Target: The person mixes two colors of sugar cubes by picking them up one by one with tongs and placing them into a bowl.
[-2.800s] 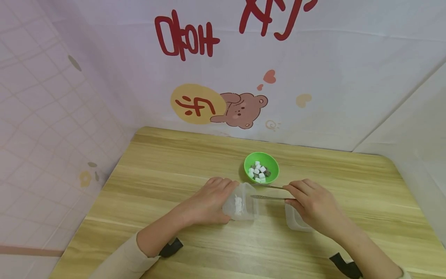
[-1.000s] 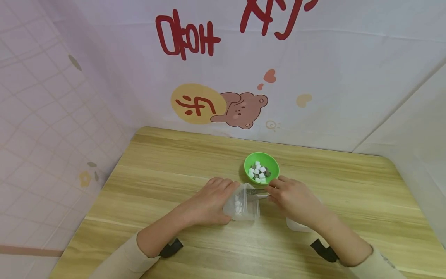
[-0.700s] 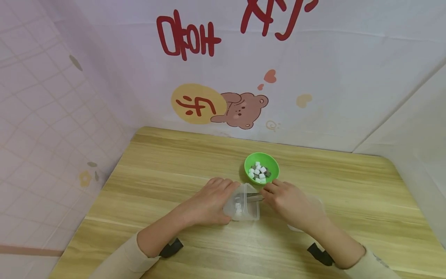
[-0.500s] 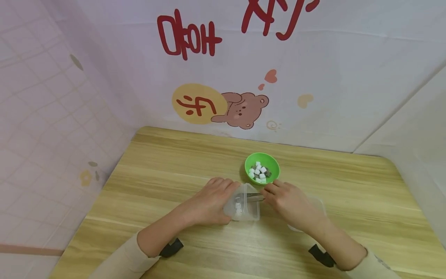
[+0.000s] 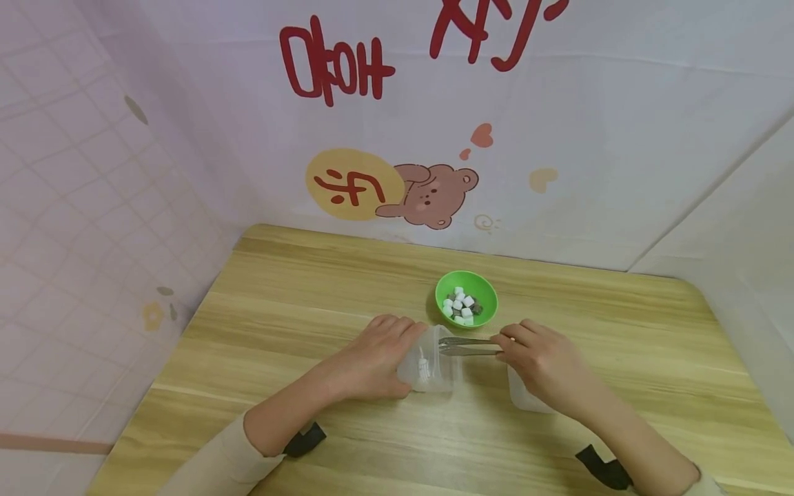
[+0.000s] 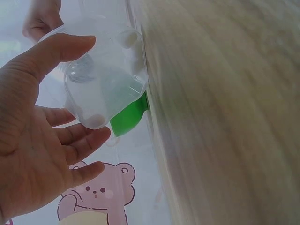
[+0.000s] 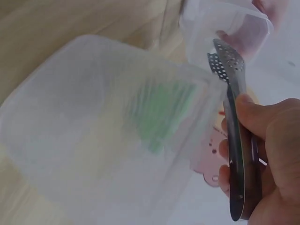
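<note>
My left hand (image 5: 372, 358) grips a clear plastic container (image 5: 443, 379), tipped on its side with its mouth facing right. A few white cubes (image 5: 424, 368) lie inside, blurred through the wall. In the left wrist view, thumb and fingers are on opposite sides of the container (image 6: 108, 70). Metal tongs (image 5: 471, 346) are held in my right hand (image 5: 546, 362), their perforated tips at the container's mouth. In the right wrist view I see nothing between the tips of the tongs (image 7: 239, 154). Just beyond the container sits a green bowl (image 5: 486, 289) with several white and grey-brown cubes.
A second clear container (image 5: 527, 396) stands partly under my right hand; it fills much of the right wrist view. The wooden table (image 5: 298, 289) ends at a white printed backdrop (image 5: 620, 172) behind and a gridded one (image 5: 93, 241) at the left.
My right hand went left and put the tongs into the tipped container, then drew back right, bringing the tips to its mouth. My left hand and the bowl stayed in place.
</note>
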A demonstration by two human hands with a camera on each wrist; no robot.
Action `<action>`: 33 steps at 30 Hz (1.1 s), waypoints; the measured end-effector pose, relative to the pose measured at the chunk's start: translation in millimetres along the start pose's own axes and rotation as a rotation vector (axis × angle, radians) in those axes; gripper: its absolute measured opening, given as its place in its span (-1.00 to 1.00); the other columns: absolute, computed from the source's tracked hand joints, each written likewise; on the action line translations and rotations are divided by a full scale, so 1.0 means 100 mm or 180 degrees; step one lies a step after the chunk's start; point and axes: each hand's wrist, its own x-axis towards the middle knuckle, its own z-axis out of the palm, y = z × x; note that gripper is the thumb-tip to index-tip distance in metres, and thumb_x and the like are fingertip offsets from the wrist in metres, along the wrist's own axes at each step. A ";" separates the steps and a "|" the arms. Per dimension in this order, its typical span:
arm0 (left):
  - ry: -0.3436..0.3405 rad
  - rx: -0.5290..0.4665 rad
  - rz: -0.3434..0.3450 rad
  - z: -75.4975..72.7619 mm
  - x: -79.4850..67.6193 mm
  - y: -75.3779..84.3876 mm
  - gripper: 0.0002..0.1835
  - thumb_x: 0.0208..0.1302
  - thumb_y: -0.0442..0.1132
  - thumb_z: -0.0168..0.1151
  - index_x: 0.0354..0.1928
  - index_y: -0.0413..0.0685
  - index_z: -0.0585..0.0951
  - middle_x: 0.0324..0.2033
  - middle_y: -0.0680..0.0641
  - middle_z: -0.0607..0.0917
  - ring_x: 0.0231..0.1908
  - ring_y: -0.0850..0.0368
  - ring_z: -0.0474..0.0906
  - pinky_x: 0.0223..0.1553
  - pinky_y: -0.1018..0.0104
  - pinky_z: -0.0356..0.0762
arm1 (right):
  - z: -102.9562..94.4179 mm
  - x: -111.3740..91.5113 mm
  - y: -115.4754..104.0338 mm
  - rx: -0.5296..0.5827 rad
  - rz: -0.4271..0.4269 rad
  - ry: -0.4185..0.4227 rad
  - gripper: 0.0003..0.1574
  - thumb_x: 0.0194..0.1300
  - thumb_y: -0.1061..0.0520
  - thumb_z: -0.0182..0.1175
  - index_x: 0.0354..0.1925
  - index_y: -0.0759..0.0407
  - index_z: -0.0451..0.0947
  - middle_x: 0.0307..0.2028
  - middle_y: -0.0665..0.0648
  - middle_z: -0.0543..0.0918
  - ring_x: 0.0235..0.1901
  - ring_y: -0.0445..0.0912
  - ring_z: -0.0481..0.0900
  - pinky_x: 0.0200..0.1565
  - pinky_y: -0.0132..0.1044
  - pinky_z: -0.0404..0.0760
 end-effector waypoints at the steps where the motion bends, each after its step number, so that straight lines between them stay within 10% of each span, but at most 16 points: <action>1: -0.0005 -0.0003 -0.0002 0.00 0.00 0.00 -0.01 -0.01 -0.03 0.60 0.47 -0.12 0.35 0.22 -0.07 0.54 0.27 -0.02 0.41 0.44 0.04 0.24 | -0.03 -0.01 0.01 0.0023 0.0025 0.0039 -0.36 0.73 -0.08 -0.20 -0.16 0.21 0.74 -0.24 0.06 0.71 -0.32 -0.07 0.60 -0.37 -0.24 0.64; 17: 0.0001 -0.0054 -0.0022 -0.03 -0.02 0.00 -0.01 0.01 -0.03 0.61 0.47 -0.12 0.35 0.23 -0.08 0.54 0.29 -0.04 0.39 0.46 0.03 0.21 | -0.23 -0.10 0.44 0.0041 0.0459 0.0289 -0.43 0.66 -0.14 -0.01 -0.09 0.26 0.74 -0.22 0.10 0.73 -0.34 -0.05 0.59 -0.44 -0.29 0.54; 21: 0.0020 -0.0008 0.0008 -0.02 -0.01 0.00 -0.02 0.00 -0.03 0.60 0.46 -0.12 0.35 0.21 -0.07 0.54 0.28 -0.03 0.40 0.45 0.05 0.22 | -0.19 -0.12 0.47 0.0006 0.0542 0.0190 -0.76 0.39 0.15 0.36 -0.06 0.27 0.73 -0.19 0.13 0.74 -0.27 -0.01 0.62 -0.39 -0.19 0.58; 24: 0.0019 0.0006 0.0019 -0.02 0.00 0.01 -0.03 0.01 -0.02 0.59 0.46 -0.12 0.35 0.21 -0.07 0.54 0.28 -0.02 0.40 0.45 0.06 0.23 | -0.17 -0.15 0.47 0.0016 0.0609 0.0147 -0.61 0.10 0.32 0.47 -0.04 0.28 0.73 -0.18 0.13 0.74 -0.26 -0.01 0.62 -0.39 -0.17 0.57; 28: -0.0001 -0.0011 0.0009 -0.02 0.00 0.02 -0.03 0.01 -0.03 0.60 0.46 -0.13 0.35 0.22 -0.08 0.54 0.28 -0.03 0.40 0.45 0.05 0.23 | -0.17 -0.18 0.47 0.0051 0.0605 0.0165 -0.70 0.46 0.07 0.31 -0.02 0.28 0.73 -0.17 0.13 0.74 -0.27 -0.01 0.62 -0.41 -0.20 0.56; 33: 0.0018 0.0016 0.0014 -0.02 -0.01 0.01 -0.03 0.00 -0.03 0.60 0.45 -0.13 0.35 0.21 -0.07 0.54 0.28 -0.02 0.40 0.44 0.05 0.24 | -0.17 -0.19 0.44 0.0029 0.0509 0.0262 -0.31 0.65 -0.24 -0.08 -0.02 0.26 0.74 -0.17 0.11 0.75 -0.30 -0.03 0.61 -0.44 -0.27 0.53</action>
